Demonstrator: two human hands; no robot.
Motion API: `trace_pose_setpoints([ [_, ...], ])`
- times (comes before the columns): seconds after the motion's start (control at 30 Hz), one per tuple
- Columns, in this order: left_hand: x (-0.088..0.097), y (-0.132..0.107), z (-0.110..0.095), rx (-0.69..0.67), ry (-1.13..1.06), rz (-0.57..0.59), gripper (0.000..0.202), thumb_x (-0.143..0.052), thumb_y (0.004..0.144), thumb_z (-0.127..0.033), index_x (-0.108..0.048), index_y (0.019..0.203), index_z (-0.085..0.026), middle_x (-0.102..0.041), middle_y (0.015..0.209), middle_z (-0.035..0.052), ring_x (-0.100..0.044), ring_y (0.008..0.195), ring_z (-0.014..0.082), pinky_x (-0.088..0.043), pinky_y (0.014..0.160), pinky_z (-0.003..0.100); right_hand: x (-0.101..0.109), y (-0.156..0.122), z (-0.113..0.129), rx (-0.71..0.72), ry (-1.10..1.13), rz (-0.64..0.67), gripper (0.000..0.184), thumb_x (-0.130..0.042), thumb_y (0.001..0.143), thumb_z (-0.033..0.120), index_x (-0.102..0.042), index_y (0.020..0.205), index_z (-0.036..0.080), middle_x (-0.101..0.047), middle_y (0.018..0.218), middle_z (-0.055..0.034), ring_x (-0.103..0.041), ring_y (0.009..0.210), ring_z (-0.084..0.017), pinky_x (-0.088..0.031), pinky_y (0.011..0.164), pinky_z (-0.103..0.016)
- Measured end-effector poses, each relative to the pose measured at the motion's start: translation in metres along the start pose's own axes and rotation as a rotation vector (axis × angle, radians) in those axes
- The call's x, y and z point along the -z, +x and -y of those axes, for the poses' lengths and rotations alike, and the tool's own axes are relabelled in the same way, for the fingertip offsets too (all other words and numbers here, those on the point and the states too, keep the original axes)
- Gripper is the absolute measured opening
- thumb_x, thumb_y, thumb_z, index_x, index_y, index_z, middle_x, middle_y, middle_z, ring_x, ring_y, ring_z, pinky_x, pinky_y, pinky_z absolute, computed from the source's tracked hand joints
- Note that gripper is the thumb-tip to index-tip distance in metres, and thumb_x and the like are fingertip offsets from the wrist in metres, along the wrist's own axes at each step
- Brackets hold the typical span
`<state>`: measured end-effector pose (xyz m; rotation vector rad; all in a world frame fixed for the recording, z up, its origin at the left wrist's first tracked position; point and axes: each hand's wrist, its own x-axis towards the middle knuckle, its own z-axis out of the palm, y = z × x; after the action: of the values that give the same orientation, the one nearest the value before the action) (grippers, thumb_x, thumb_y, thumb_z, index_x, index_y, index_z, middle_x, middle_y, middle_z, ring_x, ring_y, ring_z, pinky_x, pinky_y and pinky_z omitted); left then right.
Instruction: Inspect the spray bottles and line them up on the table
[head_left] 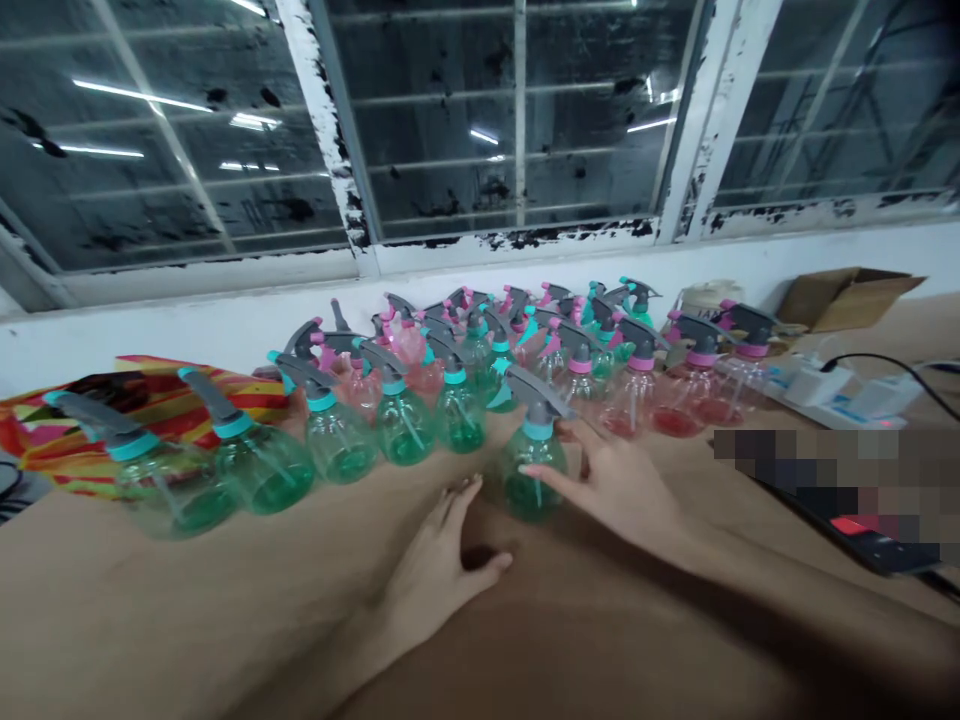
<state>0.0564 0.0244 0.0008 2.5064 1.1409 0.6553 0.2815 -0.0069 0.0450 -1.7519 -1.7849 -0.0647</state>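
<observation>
My right hand [611,480] grips a round spray bottle [531,478] by its body, thumb in front and fingers around the right side. This bottle has a grey trigger head, a turquoise collar and green liquid low inside. To its left, my left hand [442,560] is over the table with thumb and fingers apart, holding nothing. A row of similar green spray bottles [405,430] with turquoise collars stands to the left and behind. Pink-collared spray bottles [637,395] with reddish liquid stand to the right, behind my right hand.
More spray bottles crowd against the wall under the barred window [517,120]. A striped colourful bag [195,390] lies at left. At right are an open cardboard box [847,298], a power strip with white plugs [821,385] and cables, and a dark phone-like device [877,550] on the brown table [187,620].
</observation>
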Motion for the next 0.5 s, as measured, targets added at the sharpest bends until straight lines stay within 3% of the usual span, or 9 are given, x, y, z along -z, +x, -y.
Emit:
trace_pose_setpoints([
  [0.1, -0.023, 0.019, -0.031, -0.040, -0.195, 0.024, 0.074, -0.067, 0.076, -0.035, -0.028, 0.138, -0.021, -0.042, 0.137, 0.0137, -0.038, 0.126, 0.0336, -0.033, 0.099, 0.053, 0.018, -0.019, -0.006, 0.059, 0.005, 0.037, 0.064, -0.046, 0.077, 0.068, -0.060, 0.102, 0.011, -0.069, 0.078, -0.0129, -0.067, 0.067, -0.029, -0.049, 0.056, -0.040],
  [0.27, -0.050, 0.043, -0.064, -0.044, -0.375, 0.060, 0.074, -0.074, 0.068, -0.031, -0.035, 0.131, -0.021, -0.051, 0.125, 0.0109, -0.048, 0.116, 0.0324, -0.039, 0.094, 0.051, 0.048, -0.029, -0.038, 0.104, 0.093, 0.026, 0.058, -0.057, 0.074, 0.061, -0.057, 0.111, 0.016, -0.066, 0.104, -0.0140, -0.063, 0.094, -0.031, -0.049, 0.078, -0.044],
  [0.43, -0.060, 0.051, -0.084, -0.128, -0.313, 0.110, 0.080, -0.079, 0.063, -0.032, -0.038, 0.131, -0.023, -0.051, 0.125, 0.0108, -0.046, 0.117, 0.0351, -0.038, 0.094, 0.054, 0.062, -0.020, -0.050, 0.056, 0.508, 0.034, 0.065, -0.072, 0.068, 0.044, -0.047, 0.124, 0.023, -0.062, 0.118, -0.0080, -0.059, 0.105, -0.027, -0.048, 0.087, -0.041],
  [0.5, -0.063, 0.052, -0.090, -0.136, -0.291, 0.115, 0.082, -0.079, 0.063, -0.035, -0.037, 0.132, -0.021, -0.051, 0.126, 0.0120, -0.046, 0.118, 0.0356, -0.038, 0.094, 0.054, 0.061, -0.014, -0.044, 0.003, 0.676, 0.047, 0.053, -0.070, 0.070, 0.042, -0.053, 0.117, 0.023, -0.065, 0.110, -0.0060, -0.061, 0.100, -0.024, -0.049, 0.085, -0.038],
])
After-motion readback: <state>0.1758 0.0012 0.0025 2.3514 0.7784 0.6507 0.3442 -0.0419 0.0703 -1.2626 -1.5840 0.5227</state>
